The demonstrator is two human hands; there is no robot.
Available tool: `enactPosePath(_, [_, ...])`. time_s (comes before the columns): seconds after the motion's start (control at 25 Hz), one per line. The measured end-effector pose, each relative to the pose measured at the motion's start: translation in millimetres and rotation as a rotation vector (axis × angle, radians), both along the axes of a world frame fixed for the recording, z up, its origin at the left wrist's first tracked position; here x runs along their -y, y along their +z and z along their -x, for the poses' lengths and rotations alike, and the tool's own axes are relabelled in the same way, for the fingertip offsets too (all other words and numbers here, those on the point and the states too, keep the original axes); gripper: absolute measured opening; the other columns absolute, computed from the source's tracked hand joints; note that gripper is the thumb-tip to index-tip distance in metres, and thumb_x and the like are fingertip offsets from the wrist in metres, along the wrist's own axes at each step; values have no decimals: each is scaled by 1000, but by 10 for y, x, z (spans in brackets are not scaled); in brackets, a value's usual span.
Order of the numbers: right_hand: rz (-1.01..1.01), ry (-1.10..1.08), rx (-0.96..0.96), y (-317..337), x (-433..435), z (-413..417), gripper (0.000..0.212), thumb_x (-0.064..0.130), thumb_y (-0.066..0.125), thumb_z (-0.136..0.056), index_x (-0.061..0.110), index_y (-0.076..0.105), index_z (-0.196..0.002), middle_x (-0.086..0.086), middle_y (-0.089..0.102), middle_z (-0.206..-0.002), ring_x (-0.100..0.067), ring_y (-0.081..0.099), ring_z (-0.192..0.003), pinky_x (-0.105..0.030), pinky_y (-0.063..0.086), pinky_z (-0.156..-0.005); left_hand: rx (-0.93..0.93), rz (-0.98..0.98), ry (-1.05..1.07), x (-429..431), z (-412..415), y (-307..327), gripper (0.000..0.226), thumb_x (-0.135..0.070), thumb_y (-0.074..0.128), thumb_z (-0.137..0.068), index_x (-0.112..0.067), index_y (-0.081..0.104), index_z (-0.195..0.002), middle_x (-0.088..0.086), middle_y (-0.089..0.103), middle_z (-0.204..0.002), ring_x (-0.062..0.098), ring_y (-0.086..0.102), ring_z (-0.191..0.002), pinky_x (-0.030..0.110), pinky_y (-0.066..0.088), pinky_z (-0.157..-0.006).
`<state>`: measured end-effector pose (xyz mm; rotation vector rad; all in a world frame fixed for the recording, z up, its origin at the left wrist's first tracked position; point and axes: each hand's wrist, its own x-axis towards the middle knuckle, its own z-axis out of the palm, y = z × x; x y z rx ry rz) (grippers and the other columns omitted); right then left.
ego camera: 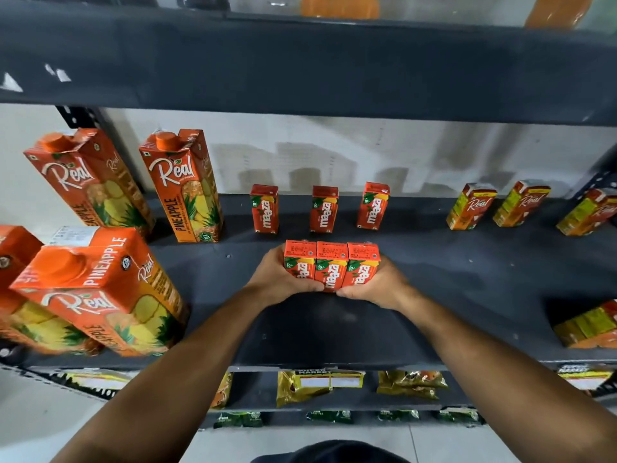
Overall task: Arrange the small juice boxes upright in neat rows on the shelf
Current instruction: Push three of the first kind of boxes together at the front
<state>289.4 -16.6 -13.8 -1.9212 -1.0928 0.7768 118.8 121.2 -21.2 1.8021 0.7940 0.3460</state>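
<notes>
Three small red Maaza juice boxes stand upright, pressed side by side in the middle of the dark shelf. My left hand clasps the left box and my right hand clasps the right one, squeezing the group together. Behind them, near the back wall, three more Maaza boxes stand apart in a row: one on the left, one in the middle and one on the right, which leans slightly.
Tall Real pineapple cartons crowd the shelf's left side, with two nearer the front. Small Real boxes stand at the back right, another at the right front. An upper shelf board hangs overhead. Packets sit on the lower shelf.
</notes>
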Motion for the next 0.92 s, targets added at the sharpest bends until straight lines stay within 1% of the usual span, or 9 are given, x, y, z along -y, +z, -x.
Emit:
enactPosePath(0.08, [2,-9,0,-13,22,23,55,12,92,-56,34,61,-97,12,69,-92,-6,68,-87,-31,57,-81,-4,10,17,59,34,19,73,-23,93,-49,-23,57,-112,-6,69,-106,6,65,-97,32,52,-90])
enactPosePath(0.2, [0,-12,-1,-84,152,91,63,11,93,-54,24,63,-109,7,71,-98,-9,70,-91,-37,57,-87,-20,18,46,248,187,64,68,-20,93,-51,-35,52,-103,-10,65,-104,5,63,-95,21,50,-79])
enactPosePath(0.32, [-38,13,-10,-112,372,216,68,6,92,-54,32,57,-105,6,71,-99,-7,70,-91,-31,56,-86,-43,22,-32,489,408,77,70,-12,93,-51,-40,51,-99,-13,67,-98,-3,65,-90,26,53,-87])
enactPosePath(0.36, [-45,23,-10,-118,442,253,69,4,92,-53,34,55,-102,7,71,-97,-4,69,-89,-28,55,-84,-49,18,-24,565,469,69,69,-9,93,-51,-39,52,-98,-15,68,-93,-7,65,-86,22,53,-85])
enactPosePath(0.44, [-40,44,0,-137,549,320,70,3,93,-52,36,54,-100,10,70,-95,1,68,-85,-22,54,-82,-68,-10,31,679,554,52,64,-6,93,-51,-37,54,-91,-18,66,-83,-14,62,-75,7,50,-70])
enactPosePath(0.52, [-18,58,20,-137,608,374,72,11,95,-49,40,53,-100,12,70,-95,2,68,-86,-22,54,-82,-97,-28,60,756,588,44,59,-8,93,-50,-35,56,-88,-17,66,-78,-15,61,-70,2,44,-59])
enactPosePath(0.72, [-19,64,34,-109,631,416,64,10,94,-51,38,54,-93,13,70,-90,4,68,-83,-18,53,-78,-109,-14,74,798,614,-8,62,-13,94,-50,-29,58,-99,-12,69,-85,-8,65,-76,8,48,-63])
enactPosePath(0.84, [-28,66,2,-106,623,401,64,11,94,-52,38,55,-94,11,71,-91,2,69,-84,-23,55,-81,-115,-13,66,771,588,8,65,-16,93,-51,-30,56,-103,-12,69,-86,-7,65,-77,12,50,-69])
enactPosePath(0.92, [-15,56,13,-90,620,401,63,12,94,-52,38,55,-94,12,71,-91,2,68,-84,-24,55,-82,-123,-19,61,757,582,40,67,-15,93,-52,-32,54,-103,-13,68,-87,-7,64,-77,10,48,-67])
